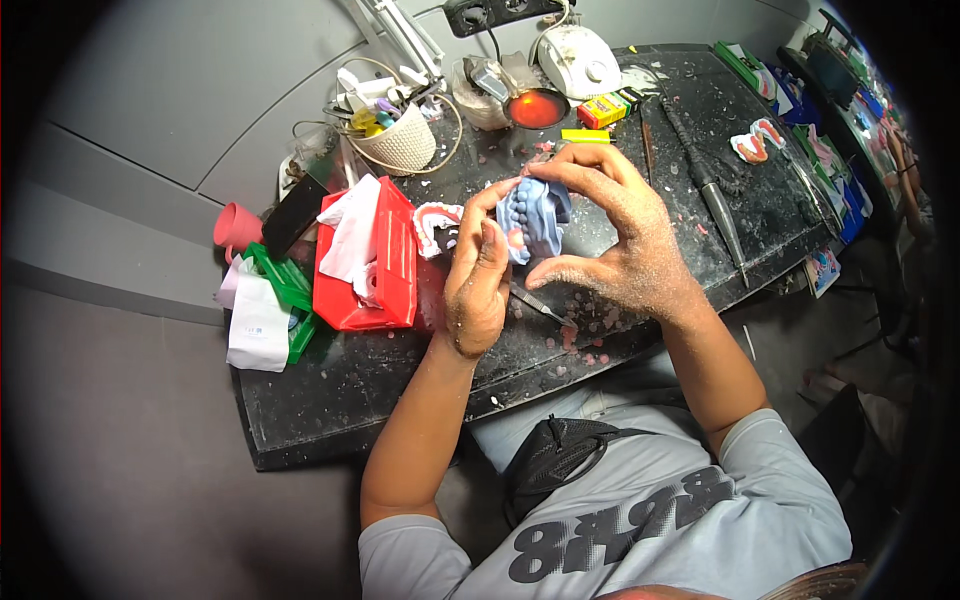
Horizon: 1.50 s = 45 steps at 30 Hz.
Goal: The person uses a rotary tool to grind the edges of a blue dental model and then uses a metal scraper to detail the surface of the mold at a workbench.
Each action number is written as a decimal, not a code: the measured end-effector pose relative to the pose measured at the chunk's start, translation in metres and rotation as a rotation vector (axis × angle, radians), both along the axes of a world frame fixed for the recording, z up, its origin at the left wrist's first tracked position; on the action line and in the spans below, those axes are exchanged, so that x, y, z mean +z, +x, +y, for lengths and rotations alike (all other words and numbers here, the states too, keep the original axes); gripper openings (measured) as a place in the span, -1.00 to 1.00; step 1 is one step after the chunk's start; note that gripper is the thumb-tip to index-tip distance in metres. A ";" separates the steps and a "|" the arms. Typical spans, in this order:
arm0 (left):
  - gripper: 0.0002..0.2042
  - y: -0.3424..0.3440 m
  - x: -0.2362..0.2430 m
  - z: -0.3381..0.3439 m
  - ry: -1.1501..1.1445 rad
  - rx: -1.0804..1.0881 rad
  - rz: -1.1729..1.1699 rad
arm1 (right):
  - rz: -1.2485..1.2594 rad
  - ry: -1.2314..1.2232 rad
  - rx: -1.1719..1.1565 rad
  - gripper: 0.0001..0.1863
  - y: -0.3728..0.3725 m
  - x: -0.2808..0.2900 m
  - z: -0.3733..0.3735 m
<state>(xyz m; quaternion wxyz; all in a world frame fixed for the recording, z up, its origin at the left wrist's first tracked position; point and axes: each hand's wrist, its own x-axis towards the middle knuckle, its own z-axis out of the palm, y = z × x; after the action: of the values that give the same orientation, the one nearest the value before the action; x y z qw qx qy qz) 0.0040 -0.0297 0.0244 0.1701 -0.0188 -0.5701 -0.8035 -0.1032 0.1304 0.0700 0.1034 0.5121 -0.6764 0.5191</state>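
A blue-grey dental cast (543, 218) with a row of moulded teeth is held up over the black bench. A small pink patch shows at its lower left corner. My left hand (476, 290) grips its left side, with thumb and fingers closed round the edge. My right hand (640, 240), dusted with white powder, spans the cast from the right. Its fingertips rest at the top edge and its thumb lies by the lower edge. Just left of my left hand sits a pink-and-white denture piece (432, 222). Under the hands lies a thin metal hand tool (543, 306), partly hidden.
The black bench (330, 400) carries pink scraps and white dust. To the left are a red bin (400, 290) with tissue and a green bin (300, 345). Behind stand a white basket (405, 142), a glowing orange dish (537, 108) and a handpiece (722, 220) on its cord.
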 end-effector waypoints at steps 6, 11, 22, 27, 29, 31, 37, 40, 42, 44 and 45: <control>-0.44 -0.001 0.001 -0.001 -0.117 0.032 0.066 | -0.112 -0.033 0.037 -0.10 0.002 -0.009 -0.002; -0.42 0.000 0.002 -0.001 -0.211 0.055 0.038 | -0.170 -0.091 0.067 -0.10 0.001 -0.014 -0.004; -0.37 0.000 -0.001 0.002 -0.276 0.073 0.052 | -0.038 -0.032 0.096 -0.12 0.004 -0.008 -0.002; -0.28 0.002 0.004 0.004 -0.496 0.140 0.077 | -0.221 -0.046 0.177 -0.26 0.003 -0.017 0.000; -0.26 0.002 0.011 0.006 -0.559 0.167 0.103 | -0.446 -0.070 0.222 -0.28 0.005 -0.019 0.002; -0.18 0.001 0.015 0.004 -0.672 0.200 0.171 | -0.513 -0.105 0.258 -0.28 0.005 -0.022 0.001; -0.07 0.004 0.014 0.006 -0.826 0.286 0.181 | -0.575 -0.114 0.338 -0.25 0.001 -0.018 0.006; -0.04 0.004 0.016 0.008 -0.847 0.308 0.181 | -0.581 -0.090 0.342 -0.23 0.000 -0.016 0.007; -0.03 0.004 0.015 0.007 -0.848 0.327 0.186 | -0.617 -0.105 0.342 -0.23 0.001 -0.016 0.006; -0.04 0.002 0.012 0.005 -0.896 0.368 0.225 | -0.636 -0.116 0.360 -0.23 0.002 -0.016 0.004; -0.04 0.003 0.011 0.004 -0.891 0.373 0.223 | -0.654 -0.133 0.377 -0.23 0.003 -0.016 0.003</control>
<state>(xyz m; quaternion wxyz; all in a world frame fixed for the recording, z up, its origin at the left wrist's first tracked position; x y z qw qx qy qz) 0.0065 -0.0258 0.0358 0.3465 -0.0729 -0.8301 -0.4308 -0.1006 0.1330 0.0545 -0.1821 0.4270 -0.5327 0.7077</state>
